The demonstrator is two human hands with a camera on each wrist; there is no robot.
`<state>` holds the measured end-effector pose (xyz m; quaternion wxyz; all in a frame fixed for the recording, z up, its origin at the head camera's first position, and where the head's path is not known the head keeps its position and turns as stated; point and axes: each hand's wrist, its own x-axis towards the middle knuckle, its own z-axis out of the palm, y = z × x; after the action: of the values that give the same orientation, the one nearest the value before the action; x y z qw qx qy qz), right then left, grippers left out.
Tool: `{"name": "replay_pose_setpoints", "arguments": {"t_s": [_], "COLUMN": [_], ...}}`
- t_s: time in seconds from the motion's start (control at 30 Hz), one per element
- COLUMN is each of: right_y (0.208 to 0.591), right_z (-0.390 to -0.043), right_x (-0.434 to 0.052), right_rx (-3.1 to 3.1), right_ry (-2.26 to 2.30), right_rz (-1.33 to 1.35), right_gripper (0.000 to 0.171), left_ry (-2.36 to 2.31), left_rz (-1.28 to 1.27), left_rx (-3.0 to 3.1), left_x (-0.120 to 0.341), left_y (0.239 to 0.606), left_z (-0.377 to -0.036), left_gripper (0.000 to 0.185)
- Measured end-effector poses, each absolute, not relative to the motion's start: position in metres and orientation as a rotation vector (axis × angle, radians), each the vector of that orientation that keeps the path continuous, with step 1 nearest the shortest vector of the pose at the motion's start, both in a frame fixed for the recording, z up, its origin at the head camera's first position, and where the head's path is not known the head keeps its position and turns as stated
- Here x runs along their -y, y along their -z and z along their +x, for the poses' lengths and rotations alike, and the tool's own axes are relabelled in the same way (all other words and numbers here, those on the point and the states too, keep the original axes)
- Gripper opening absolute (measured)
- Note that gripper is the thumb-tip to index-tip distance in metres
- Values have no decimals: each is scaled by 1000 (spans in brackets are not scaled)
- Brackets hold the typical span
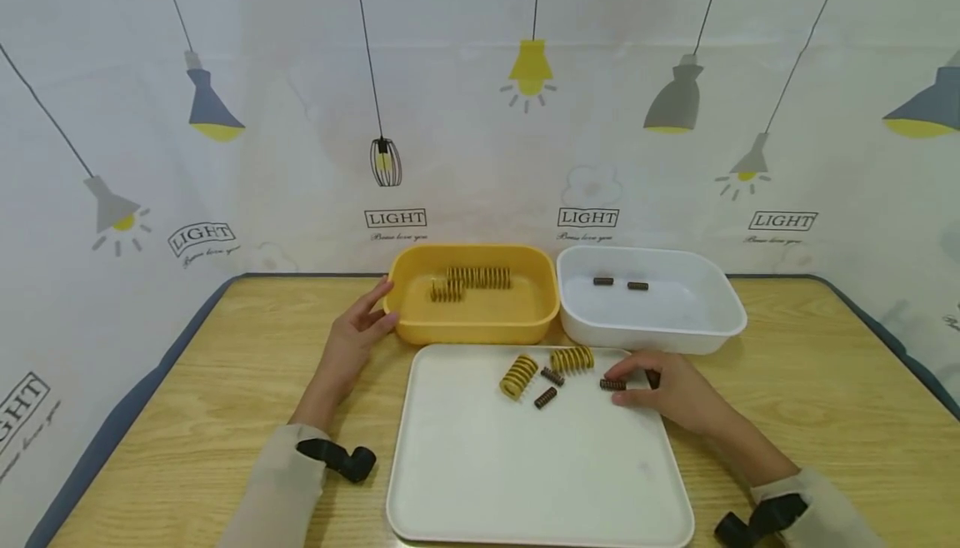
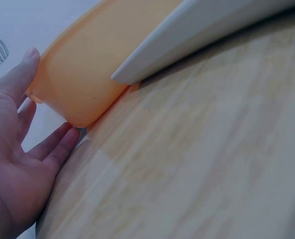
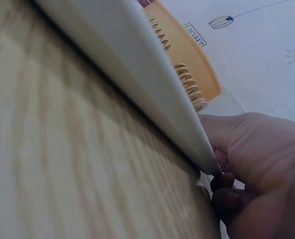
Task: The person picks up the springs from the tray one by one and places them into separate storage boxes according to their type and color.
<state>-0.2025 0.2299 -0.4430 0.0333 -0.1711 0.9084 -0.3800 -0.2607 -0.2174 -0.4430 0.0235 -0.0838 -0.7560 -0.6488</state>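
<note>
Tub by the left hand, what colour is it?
The tub is yellow-orange, best seen in the head view.

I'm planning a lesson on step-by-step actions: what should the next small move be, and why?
Probably lift the small dark spring toward the white bin: it lies between the fingers of the right hand, and two similar springs lie in that bin.

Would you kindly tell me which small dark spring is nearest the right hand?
The dark spring between the fingertips of the right hand; the other four lie untouched.
</note>
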Motion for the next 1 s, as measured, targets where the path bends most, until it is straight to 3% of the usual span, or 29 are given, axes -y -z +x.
{"name": "replay_pose_setpoints", "arguments": {"t_s": [0.33,1.0], "right_y": [443,420], "right_z": [-201,-201], "right_x": [-229,-231], "right_rx": [-2825,-2854], "right_ry": [1154,1190], "right_rz": [-566,-609], "right_gripper": [16,12], "left_ry": [2072,2089], "left_rz": [-277,-290], "left_rx": [2330,2298], "left_x": [211,213], "left_y": [419,424], "left_z": [-247,-249], "left_gripper": [55,56]}}
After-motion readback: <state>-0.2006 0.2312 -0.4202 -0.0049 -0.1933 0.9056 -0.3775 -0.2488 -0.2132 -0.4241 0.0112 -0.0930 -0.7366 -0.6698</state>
